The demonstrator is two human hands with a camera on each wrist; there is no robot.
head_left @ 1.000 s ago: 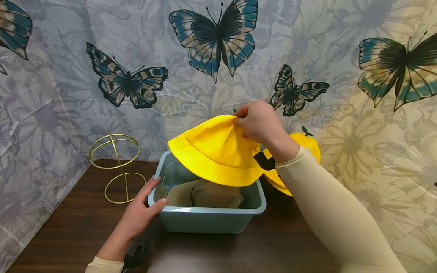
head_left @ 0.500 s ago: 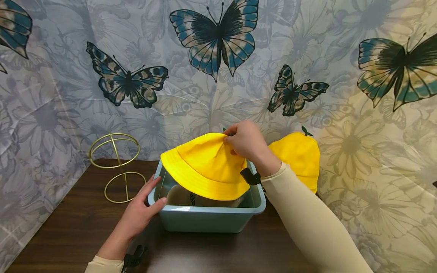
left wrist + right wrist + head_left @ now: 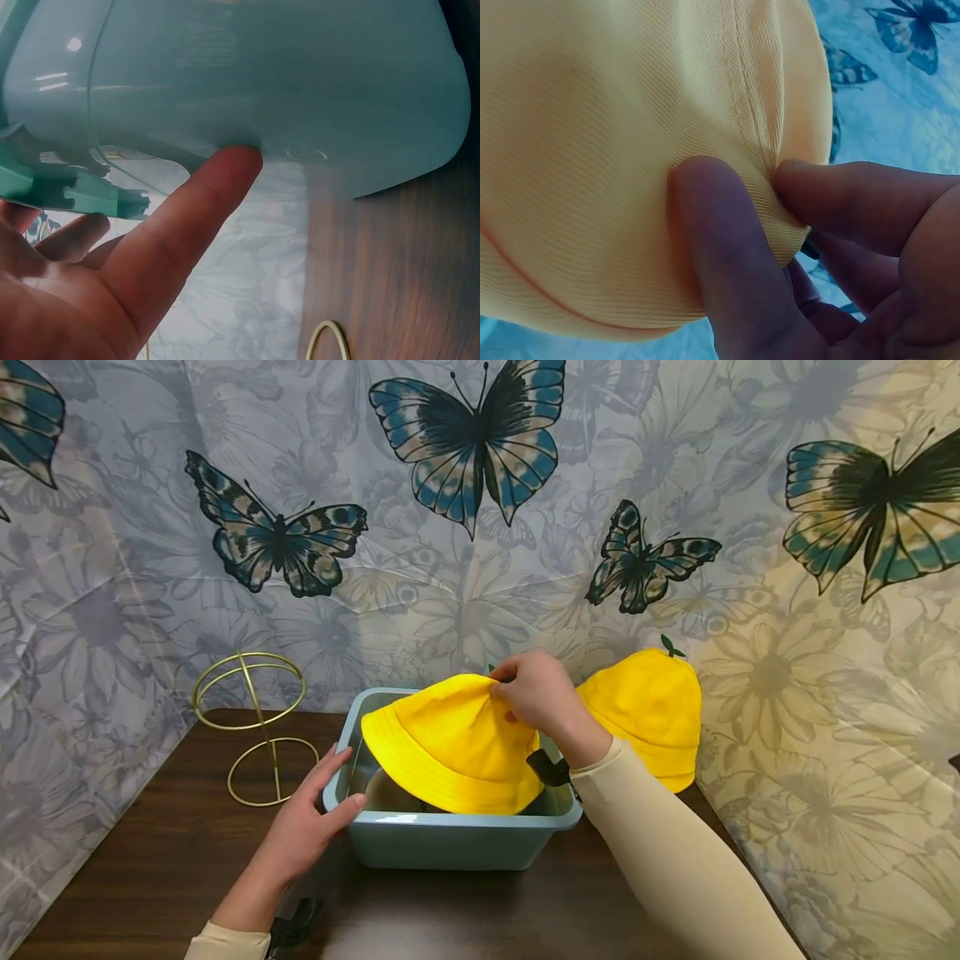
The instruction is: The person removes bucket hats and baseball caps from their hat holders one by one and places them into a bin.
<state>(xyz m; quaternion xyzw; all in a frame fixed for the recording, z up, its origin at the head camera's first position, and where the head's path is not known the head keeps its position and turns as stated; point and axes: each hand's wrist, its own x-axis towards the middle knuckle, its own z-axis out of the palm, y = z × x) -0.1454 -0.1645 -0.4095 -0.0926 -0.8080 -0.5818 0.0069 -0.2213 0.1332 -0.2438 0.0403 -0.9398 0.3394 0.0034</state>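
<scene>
In the head view my right hand [image 3: 536, 693] pinches a yellow bucket hat [image 3: 450, 743] near its crown, holding it tilted over the blue-green plastic bin [image 3: 450, 843]. The right wrist view shows thumb and finger gathering a fold of the yellow cloth [image 3: 615, 150], a bit of the dark green sprout just behind. My left hand [image 3: 303, 831] steadies the bin's left front corner, thumb at the rim. One straight finger touches the bin's outer wall [image 3: 300, 82] in the left wrist view. A beige item [image 3: 390, 793] lies inside the bin, mostly hidden beneath the hat.
Behind the right forearm sits a second yellow hat [image 3: 648, 710] with a green sprout on top. A gold wire stand [image 3: 258, 718] with rings is left of the bin on the dark wooden table [image 3: 157, 860]. Butterfly-print cloth [image 3: 480, 585] hangs behind.
My right hand has lowered the hat and shifted it slightly left, down into the bin's opening, covering more of the beige item. More of the second hat shows. The left hand stays put.
</scene>
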